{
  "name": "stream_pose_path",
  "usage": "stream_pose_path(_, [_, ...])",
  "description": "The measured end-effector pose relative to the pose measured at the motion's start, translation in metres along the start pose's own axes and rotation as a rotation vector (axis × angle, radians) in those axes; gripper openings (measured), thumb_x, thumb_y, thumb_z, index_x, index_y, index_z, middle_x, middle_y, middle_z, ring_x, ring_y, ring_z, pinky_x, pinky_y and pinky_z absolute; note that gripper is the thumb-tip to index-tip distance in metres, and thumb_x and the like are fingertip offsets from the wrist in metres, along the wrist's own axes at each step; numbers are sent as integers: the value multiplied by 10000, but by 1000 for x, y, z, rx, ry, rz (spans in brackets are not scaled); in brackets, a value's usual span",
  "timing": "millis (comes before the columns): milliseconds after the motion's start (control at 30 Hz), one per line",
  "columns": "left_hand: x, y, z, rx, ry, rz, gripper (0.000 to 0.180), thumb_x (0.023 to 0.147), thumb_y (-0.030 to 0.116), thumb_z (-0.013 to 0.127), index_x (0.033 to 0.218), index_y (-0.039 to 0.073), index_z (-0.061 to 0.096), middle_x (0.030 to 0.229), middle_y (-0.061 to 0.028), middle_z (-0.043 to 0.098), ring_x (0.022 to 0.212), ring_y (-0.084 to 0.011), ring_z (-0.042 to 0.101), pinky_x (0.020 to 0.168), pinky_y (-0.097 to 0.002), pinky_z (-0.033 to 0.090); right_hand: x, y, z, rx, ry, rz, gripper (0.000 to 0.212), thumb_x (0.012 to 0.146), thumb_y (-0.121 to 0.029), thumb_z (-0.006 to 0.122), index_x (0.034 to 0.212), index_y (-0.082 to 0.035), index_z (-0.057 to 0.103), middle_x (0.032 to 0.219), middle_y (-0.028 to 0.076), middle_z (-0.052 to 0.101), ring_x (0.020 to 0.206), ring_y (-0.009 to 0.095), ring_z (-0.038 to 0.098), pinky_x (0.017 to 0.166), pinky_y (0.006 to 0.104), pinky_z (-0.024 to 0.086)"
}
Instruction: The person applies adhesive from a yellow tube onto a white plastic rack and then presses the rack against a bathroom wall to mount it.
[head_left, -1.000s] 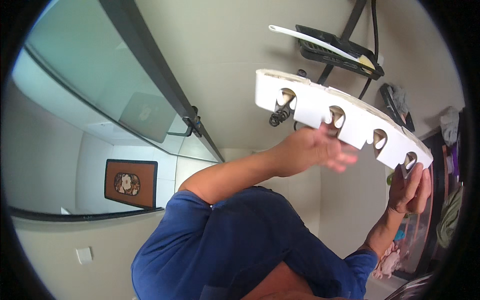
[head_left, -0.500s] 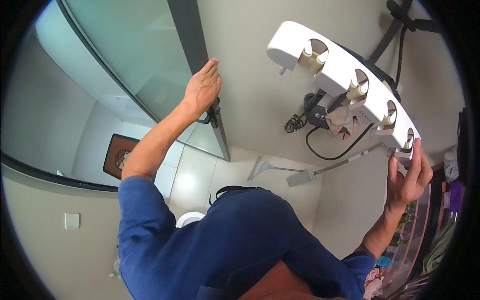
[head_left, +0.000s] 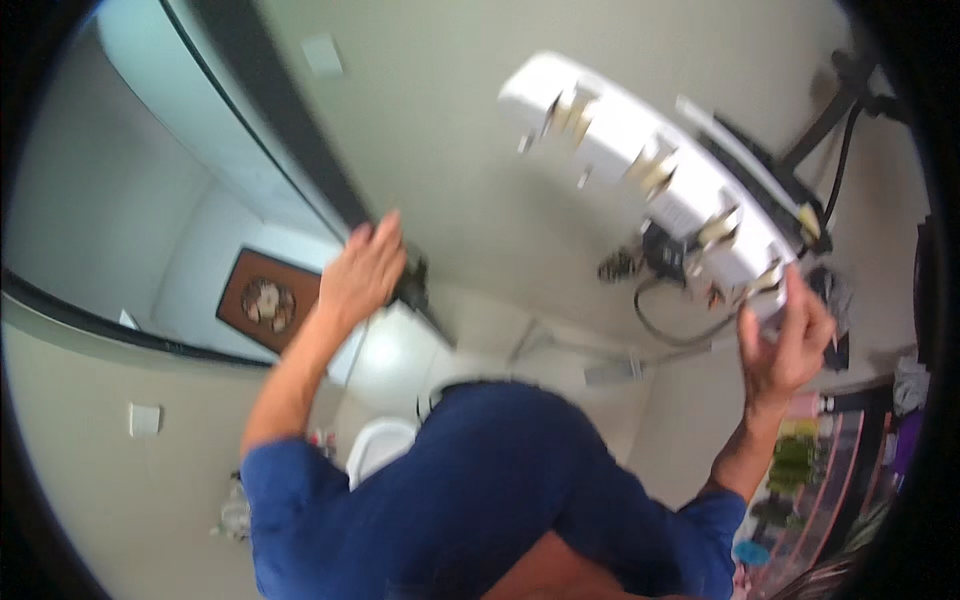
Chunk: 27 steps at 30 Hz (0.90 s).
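My right hand (head_left: 782, 335) grips the right end of a long white rack (head_left: 612, 122), thumb and fingers closed on it. The rack slants in the air, its far end up and to the left. Several notched slots along it hold pairs of cream rollers (head_left: 655, 170), and small pegs stick out from its lower edge. Motion blurs it. On the left, my left hand (head_left: 365, 275) lies with fingers stretched against the dark frame (head_left: 290, 110) of a glass door, near the black door handle (head_left: 412, 280). Nothing is held in it.
Beyond the doorway lies a brown mat (head_left: 262, 305). A black stand (head_left: 830, 130) with a cable is by the wall behind the rack. A long-handled grey tool (head_left: 612, 372) rests on the tiled floor. Shelves with goods (head_left: 800, 460) stand at right, a white rounded object (head_left: 382, 445) lower left.
The door has swung left, with my left hand moving down and left along with it, baring a wall switch. The rack in my right hand has shifted left and its slots look turned.
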<state>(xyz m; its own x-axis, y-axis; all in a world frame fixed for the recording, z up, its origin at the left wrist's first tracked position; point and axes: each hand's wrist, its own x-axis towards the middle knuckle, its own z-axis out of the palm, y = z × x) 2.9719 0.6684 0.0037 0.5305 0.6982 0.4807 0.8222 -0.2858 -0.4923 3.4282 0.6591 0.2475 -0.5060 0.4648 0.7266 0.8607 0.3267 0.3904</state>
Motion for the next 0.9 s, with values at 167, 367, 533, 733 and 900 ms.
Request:
stream_pose_path(167, [-35, -115, -163, 62, 280, -475, 255, 842, 206, 761, 1085, 163, 693, 1370, -68, 542, 1297, -290, 499, 1164, -579, 272, 159, 8, -31, 201, 89, -45, 628, 620, -79, 822, 1232, -37, 688, 1027, 123, 616, 853, 262, 644, 707, 362, 567])
stream_pose_path(367, [1, -339, -156, -498, 969, -1180, 726, 881, 118, 744, 1474, 37, 333, 1576, -167, 272, 1383, -353, 401, 1127, -475, 357, 368, -61, 28, 312, 159, -12, 618, 587, -54, 798, 1192, -28, 679, 1012, 98, 604, 822, 244, 635, 667, 348, 558])
stream_pose_path(533, [-206, -357, -38, -414, 712, -1580, 551, 1009, 269, 631, 1396, -63, 422, 1234, -165, 587, 1044, -231, 578, 916, -338, 480, 313, -208, 55, 263, 123, -7, 614, 592, -52, 812, 1188, -28, 670, 1029, 112, 610, 808, 241, 636, 652, 342, 560])
stream_pose_path(733, [-364, -219, -102, -218, 849, -1739, 661, 1028, 370, 561, 1427, -129, 392, 1436, -275, 478, 1302, -337, 485, 1117, -398, 355, 151, -246, -29, 293, 210, -15, 606, 609, -77, 850, 1187, -39, 673, 1003, 117, 607, 787, 246, 637, 639, 347, 559])
stream_pose_path(900, [-502, -45, -135, -292, 913, -1781, 691, 1030, 376, 552, 1459, -129, 357, 1472, -304, 435, 1339, -362, 465, 1137, -400, 347, -48, -268, -83, 279, 264, -74, 611, 588, -73, 842, 1173, -47, 669, 987, 106, 601, 792, 245, 616, 641, 359, 531])
